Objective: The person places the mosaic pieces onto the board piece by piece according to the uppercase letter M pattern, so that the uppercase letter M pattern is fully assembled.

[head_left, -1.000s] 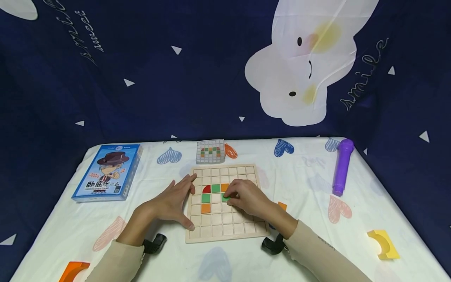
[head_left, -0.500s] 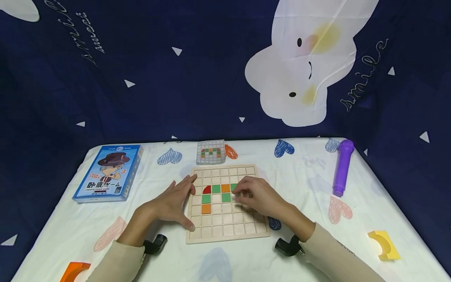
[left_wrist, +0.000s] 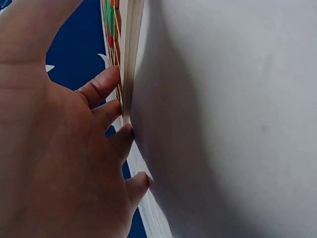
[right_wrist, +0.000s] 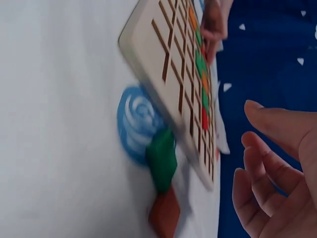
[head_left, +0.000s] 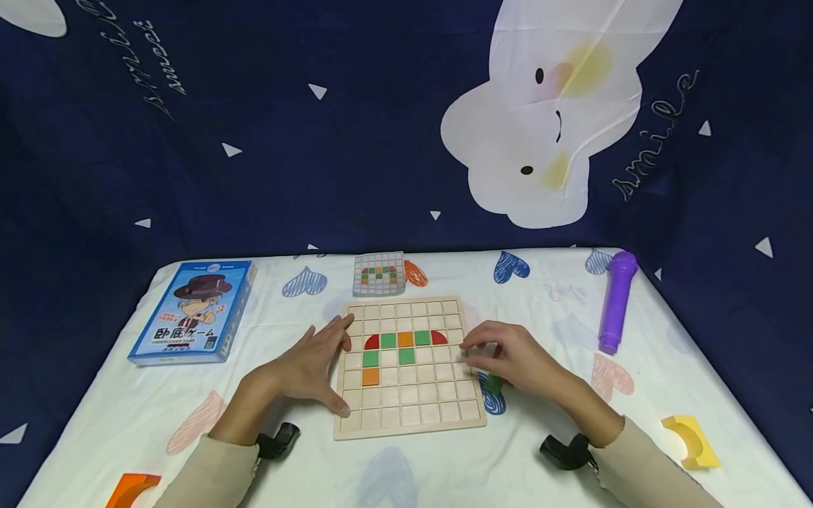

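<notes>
A wooden grid board [head_left: 427,413] lies on the table. Its upper row carries a red quarter-round tile [head_left: 372,342], green and orange squares and a second red rounded tile [head_left: 438,338]. Below these sit two green squares and one orange square tile [head_left: 370,377]. My left hand [head_left: 311,370] rests spread along the board's left edge, thumb near the front corner. At the right edge hovers my right hand [head_left: 517,356], thumb and fingers apart with nothing between them in the right wrist view. Beneath it lie a loose green piece [right_wrist: 162,159] and an orange-red piece [right_wrist: 165,213].
Behind the board lies a pattern card [head_left: 379,274] with a coloured grid. A blue game box [head_left: 190,310] is at left, a purple microphone-shaped object [head_left: 617,303] at right. Nearer me are a yellow arch block [head_left: 692,441] and an orange arch block [head_left: 132,489].
My right hand has moved rightward across the board to its edge, leaving a green tile and a red rounded tile visible in the upper row. My left hand has stayed put.
</notes>
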The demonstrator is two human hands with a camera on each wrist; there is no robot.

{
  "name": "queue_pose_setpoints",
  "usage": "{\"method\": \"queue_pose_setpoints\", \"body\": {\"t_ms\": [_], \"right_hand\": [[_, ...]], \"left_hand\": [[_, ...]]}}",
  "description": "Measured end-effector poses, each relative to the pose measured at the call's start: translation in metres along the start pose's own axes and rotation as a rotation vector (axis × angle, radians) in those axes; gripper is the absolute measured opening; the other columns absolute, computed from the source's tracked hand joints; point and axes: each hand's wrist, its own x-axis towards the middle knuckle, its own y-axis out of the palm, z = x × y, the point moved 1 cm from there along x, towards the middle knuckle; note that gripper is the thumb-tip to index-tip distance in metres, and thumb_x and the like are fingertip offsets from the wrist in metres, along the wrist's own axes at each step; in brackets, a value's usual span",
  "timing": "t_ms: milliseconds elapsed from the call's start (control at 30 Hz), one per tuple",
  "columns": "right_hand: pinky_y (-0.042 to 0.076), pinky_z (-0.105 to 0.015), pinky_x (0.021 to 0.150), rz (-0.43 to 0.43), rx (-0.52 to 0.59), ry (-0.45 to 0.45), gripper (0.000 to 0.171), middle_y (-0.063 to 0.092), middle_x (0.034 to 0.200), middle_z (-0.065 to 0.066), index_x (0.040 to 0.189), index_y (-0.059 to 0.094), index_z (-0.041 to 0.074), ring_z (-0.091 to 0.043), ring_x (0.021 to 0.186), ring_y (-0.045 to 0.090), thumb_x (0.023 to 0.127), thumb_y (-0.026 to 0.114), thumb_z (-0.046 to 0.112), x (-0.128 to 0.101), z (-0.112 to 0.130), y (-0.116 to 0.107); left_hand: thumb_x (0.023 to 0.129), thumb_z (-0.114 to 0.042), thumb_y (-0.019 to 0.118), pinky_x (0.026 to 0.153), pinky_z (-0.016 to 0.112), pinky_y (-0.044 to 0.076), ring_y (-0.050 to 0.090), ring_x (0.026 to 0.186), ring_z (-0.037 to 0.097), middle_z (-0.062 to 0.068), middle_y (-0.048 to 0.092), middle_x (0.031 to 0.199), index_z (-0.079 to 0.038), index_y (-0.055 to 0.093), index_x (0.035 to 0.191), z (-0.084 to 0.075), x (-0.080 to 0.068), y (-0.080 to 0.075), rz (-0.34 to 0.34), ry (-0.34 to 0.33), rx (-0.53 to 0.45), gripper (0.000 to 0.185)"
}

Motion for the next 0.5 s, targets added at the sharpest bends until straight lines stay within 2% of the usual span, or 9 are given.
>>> {"method": "queue_pose_setpoints", "body": {"t_ms": [233,500], "right_hand": [[0.057,-0.022,0.080,-0.023,-0.012,0.054,0.024,0.075,0.116,0.005,0.111,0.076,0.016,-0.013,0.106,0.068,0.087,0.081,0.017,-0.014,-0.017,-0.012],[0.055,-0.023,0.085,0.027,-0.023,0.057,0.037,0.076,0.119,0.006,0.116,0.075,0.018,-0.004,0.106,0.064,0.081,0.086,0.023,-0.027,-0.028,-0.014]], "left_hand": [[0.048,-0.056,0.096,0.125,0.073,0.010,0.013,0.160,0.042,0.016,0.019,0.172,-0.016,0.046,0.111,-0.001,0.001,0.000,0.000,0.000,0.003,0.090],[0.048,-0.056,0.096,0.125,0.073,0.010,0.014,0.160,0.042,0.016,0.020,0.172,-0.016,0.045,0.110,0.000,0.001,0.001,-0.001,0.002,0.009,0.089]]}}
